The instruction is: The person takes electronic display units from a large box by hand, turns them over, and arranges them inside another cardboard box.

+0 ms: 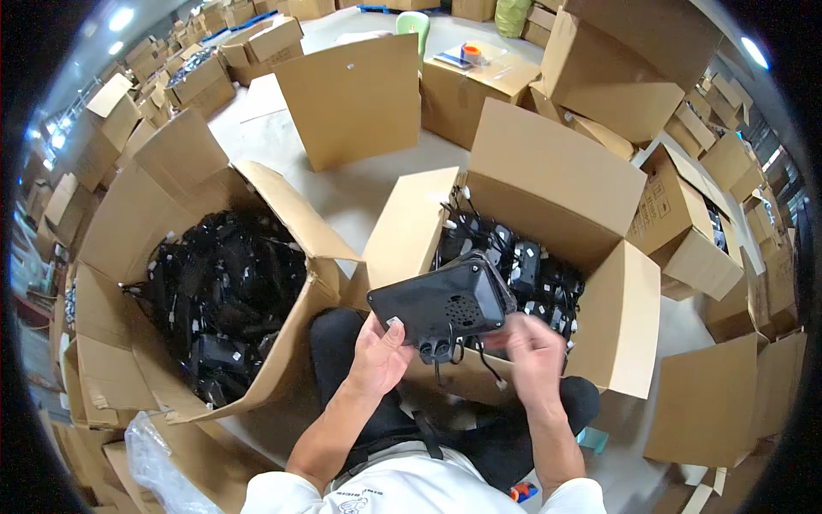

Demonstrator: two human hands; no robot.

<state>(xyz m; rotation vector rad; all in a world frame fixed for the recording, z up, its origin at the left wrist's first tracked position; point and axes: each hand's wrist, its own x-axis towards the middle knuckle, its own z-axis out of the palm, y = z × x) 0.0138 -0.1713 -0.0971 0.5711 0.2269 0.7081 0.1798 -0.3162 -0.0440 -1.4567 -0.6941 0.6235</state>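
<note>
My left hand [379,353] grips the lower edge of a black flat device [441,300] with a speaker grille on its back, tilted above my lap. My right hand [533,351] is blurred just below the device's right corner, fingers on the short black cable [454,351] hanging from it. Directly behind the device stands an open cardboard box [548,184] filled with similar black devices and cables. To my left, a larger open cardboard box [171,206] holds a heap of black devices [223,300].
I sit on a pale floor [360,193] ringed by cardboard boxes. A loose cardboard sheet [351,98] stands behind the two boxes. A clear plastic bag [158,467] lies at lower left. More open boxes [685,223] crowd the right side.
</note>
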